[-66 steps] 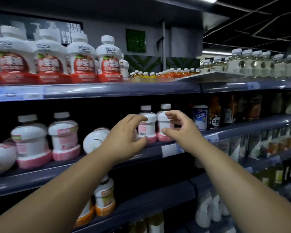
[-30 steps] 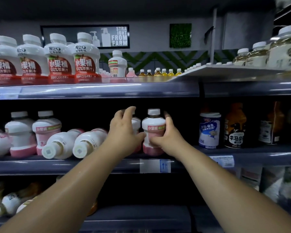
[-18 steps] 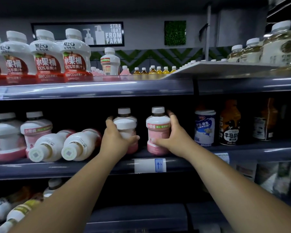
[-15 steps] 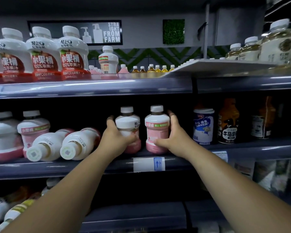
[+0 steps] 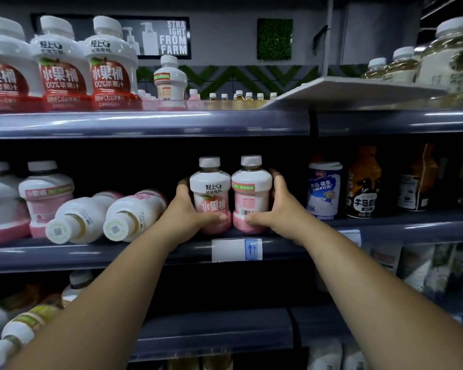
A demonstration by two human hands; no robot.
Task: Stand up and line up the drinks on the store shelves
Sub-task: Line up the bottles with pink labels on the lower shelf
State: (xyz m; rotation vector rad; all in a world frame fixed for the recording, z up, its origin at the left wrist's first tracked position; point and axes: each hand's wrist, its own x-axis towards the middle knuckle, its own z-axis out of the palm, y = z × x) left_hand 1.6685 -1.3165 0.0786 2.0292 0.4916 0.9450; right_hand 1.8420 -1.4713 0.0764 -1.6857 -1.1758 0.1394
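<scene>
Where the drinks stand: left bottle [image 5: 210, 196] and right bottle [image 5: 250, 193] upright, touching, on the middle shelf [image 5: 145, 249].
Left hand [image 5: 183, 212]: grips left bottle, thumb across front; fingers hidden behind.
Right hand [image 5: 278, 209]: grips right bottle, thumb near barcode; fingertips hidden.
Toppled bottles [image 5: 80, 217]: two lie caps outward, just left.
Lower shelf [image 5: 211, 335]: contents blurred, cut off.
</scene>
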